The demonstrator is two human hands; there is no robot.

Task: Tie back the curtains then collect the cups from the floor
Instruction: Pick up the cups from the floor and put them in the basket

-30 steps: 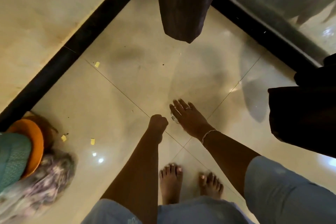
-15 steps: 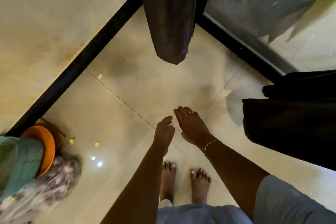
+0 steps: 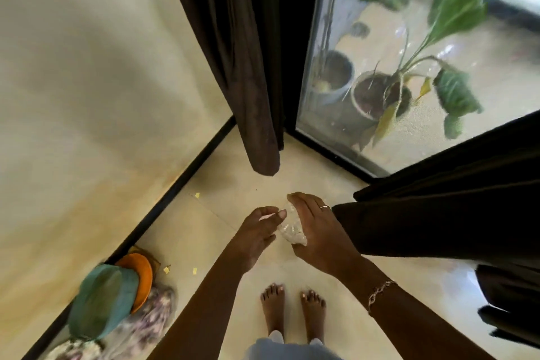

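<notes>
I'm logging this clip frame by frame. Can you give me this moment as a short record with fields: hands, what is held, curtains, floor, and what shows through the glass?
right hand: holds a clear crumpled plastic item, identity unclear
left hand: open, fingertips at the item
left curtain: dark, hanging loose in the corner
right curtain: dark, bunched beside the right hand
floor: pale tiles, small yellow scraps
by the wall: teal and orange items on a patterned bundle
through glass: potted plants

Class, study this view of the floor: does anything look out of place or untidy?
Yes. Small yellow scraps lie scattered on the floor tiles along the wall, and cushions sit heaped in the corner.
</notes>
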